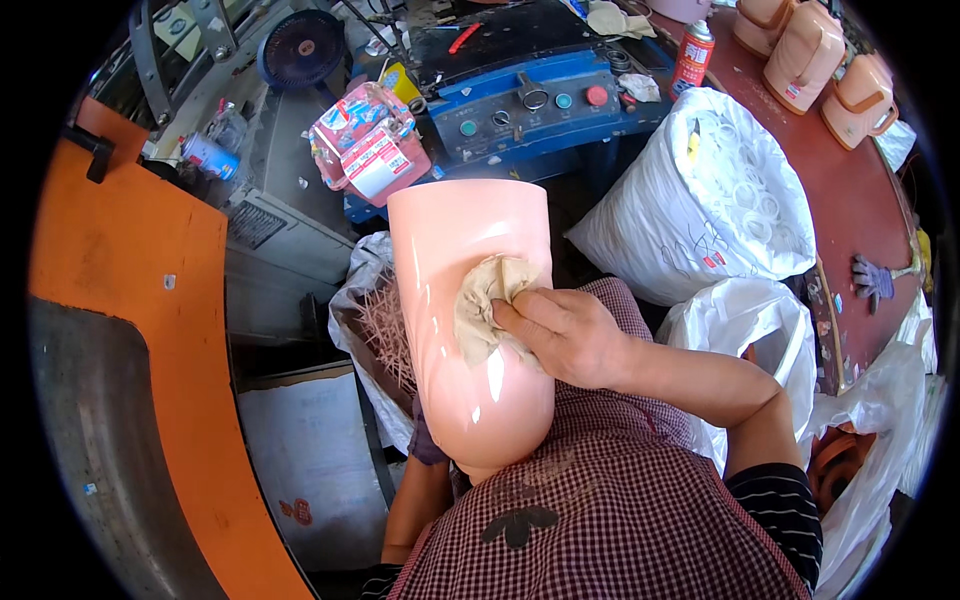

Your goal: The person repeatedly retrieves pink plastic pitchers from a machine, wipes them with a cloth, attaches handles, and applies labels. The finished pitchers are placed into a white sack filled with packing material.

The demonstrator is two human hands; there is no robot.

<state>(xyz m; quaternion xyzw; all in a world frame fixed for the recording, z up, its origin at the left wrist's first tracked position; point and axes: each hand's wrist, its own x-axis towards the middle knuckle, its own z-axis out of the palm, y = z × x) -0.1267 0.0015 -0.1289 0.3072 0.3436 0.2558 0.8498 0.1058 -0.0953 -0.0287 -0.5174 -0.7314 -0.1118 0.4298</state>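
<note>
The step in hand looks like wiping: the right hand (582, 338) pinches a crumpled, matte beige cloth (480, 310) in its fingers (545, 308), against the pink shell (430, 290) lying under and left of them. The left hand (428, 440), in a dark glove (432, 450), is mostly hidden by the shell's near end; whether it grips cannot be told. The next move probably calls for light, even strokes while the shell is steadied. Glossy and smooth, the shell is a rounded cylinder with a domed near end. Left of the fingers are spiky pink scraps (382, 335); to their right, a creased white sack (630, 220) bulges with clear rings (748, 190).
</note>
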